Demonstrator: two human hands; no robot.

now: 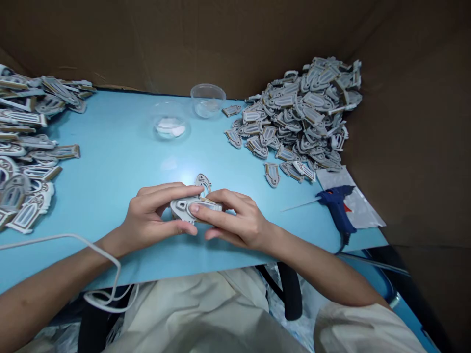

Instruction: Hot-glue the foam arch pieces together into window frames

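Between both hands, just above the table's front part, is a small white arch-shaped ornament (180, 207) with a raised window pattern. My left hand (150, 215) grips its left end, thumb below and fingers along the top. From the other side my right hand (239, 218) closes on the same ornament, its index finger lying across the face. Behind them a second arch-shaped piece (202, 181) shows partly; whether it touches the held one I cannot tell.
A large heap of similar ornaments (294, 108) lies at the back right, another pile (25, 147) at the left. Two clear plastic bowls (208, 98) stand at the back. A blue glue gun (336, 208) rests on a plastic bag (362, 206). A white cable (77, 238) crosses my left forearm.
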